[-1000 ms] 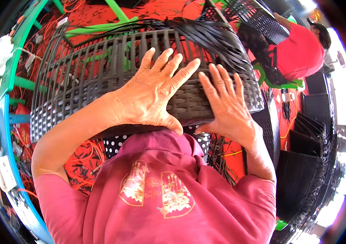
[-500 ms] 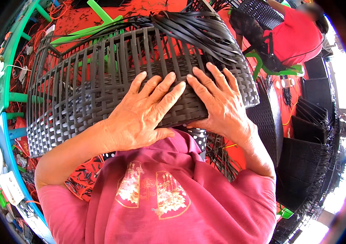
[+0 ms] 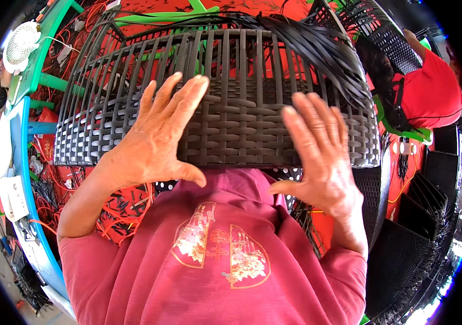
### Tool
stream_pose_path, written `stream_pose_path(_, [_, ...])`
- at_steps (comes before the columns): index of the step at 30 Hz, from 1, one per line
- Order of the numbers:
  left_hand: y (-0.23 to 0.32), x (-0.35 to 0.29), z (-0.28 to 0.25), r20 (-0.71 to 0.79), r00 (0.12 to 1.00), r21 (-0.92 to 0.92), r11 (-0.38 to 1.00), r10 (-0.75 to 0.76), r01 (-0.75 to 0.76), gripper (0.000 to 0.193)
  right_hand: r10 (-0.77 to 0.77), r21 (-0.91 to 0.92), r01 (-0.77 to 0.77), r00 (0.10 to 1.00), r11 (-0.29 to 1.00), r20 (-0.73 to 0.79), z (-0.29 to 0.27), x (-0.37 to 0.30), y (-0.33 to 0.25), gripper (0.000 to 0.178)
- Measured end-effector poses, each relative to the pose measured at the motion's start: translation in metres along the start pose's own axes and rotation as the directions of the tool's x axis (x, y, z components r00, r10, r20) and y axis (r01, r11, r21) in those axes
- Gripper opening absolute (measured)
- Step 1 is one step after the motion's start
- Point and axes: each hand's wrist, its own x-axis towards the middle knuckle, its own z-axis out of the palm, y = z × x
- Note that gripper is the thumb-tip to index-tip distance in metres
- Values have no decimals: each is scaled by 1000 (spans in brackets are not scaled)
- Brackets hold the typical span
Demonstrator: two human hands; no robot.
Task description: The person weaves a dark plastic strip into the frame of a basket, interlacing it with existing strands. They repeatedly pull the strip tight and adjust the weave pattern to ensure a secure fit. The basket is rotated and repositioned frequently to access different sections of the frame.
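Observation:
Across my lap lies a half-woven basket-like piece of dark flat strips point(image 3: 236, 132), tightly woven along its near part and with bare upright strips on a frame farther off. A bundle of loose black strips point(image 3: 323, 51) hangs over its far right side. My left hand point(image 3: 158, 130) is at the left half of the weave, fingers stretched and thumb spread. My right hand point(image 3: 323, 149) is at the right half, fingers extended and thumb out. Neither hand holds anything. Whether the palms touch the weave cannot be told.
At the right, a person in a red shirt point(image 3: 431, 95) sits by another woven piece point(image 3: 391, 43). Dark woven panels point(image 3: 399, 254) stand at the lower right. On the left are a blue-edged table point(image 3: 22, 162), a white fan point(image 3: 21, 47) and orange cords. Strip scraps litter the red floor.
My hands have moved apart, the left one leftward and the right one rightward. The view has shifted, and the woven piece now lies straighter across my lap.

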Motion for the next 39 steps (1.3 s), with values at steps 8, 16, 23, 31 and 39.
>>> stream_pose_path(8, [-5, -6, 3, 8, 998, 34, 998, 59, -59, 119, -33, -64, 40, 995, 997, 98, 23, 37, -24, 107])
stream_pose_path(16, [-2, -16, 0, 49, 995, -48, 995, 90, -88, 104, -136, -34, 139, 987, 990, 84, 26, 31, -25, 99])
stream_pose_path(23, [-12, -47, -6, -27, 999, 99, 994, -37, 39, 115, -137, -27, 138, 990, 990, 34, 24, 38, -46, 104])
stream_pose_path(31, [-33, -81, 9, -78, 977, 31, 979, -200, 203, 117, -182, -44, 188, 976, 981, 118, 46, 62, -75, 92])
stream_pose_path(39, [-46, -109, -25, -143, 933, 99, 933, -330, 345, 120, -242, 72, 236, 965, 969, 97, 50, 73, -86, 101])
